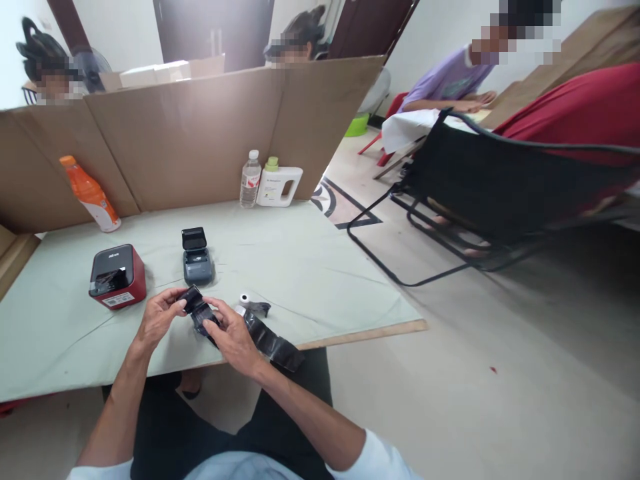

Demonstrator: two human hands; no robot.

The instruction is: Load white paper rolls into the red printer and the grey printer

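Looking down from head height, a pale green bench [300, 267] fills the lower left, its wooden front edge showing at the right end. At its near edge, the left hand [159, 320] and right hand [233, 337] are close together, both pinching a crumpled black plastic wrapper [200, 315] between fingers and thumb. One end of the wrapper is bunched at the left hand's fingertips; the rest trails to the right under the right hand and off the front edge of the bench.

Just beyond the hands lies a small white paper roll [245, 299]. Farther back sits a small grey printer [197, 259] with its black lid raised, and to its left a red and black printer [118, 276]. An orange drink bottle [91, 195] leans at the far left. A clear water bottle [250, 180] and a white jug with a green cap [278, 184] stand at the back, against a tall cardboard screen [190, 133] that walls off the bench.

To the right, the pale floor [475, 373] is open. A black folding chair [480, 193] stands there, red cloth [575, 107] behind it. Other people sit beyond the screen and at a far table.
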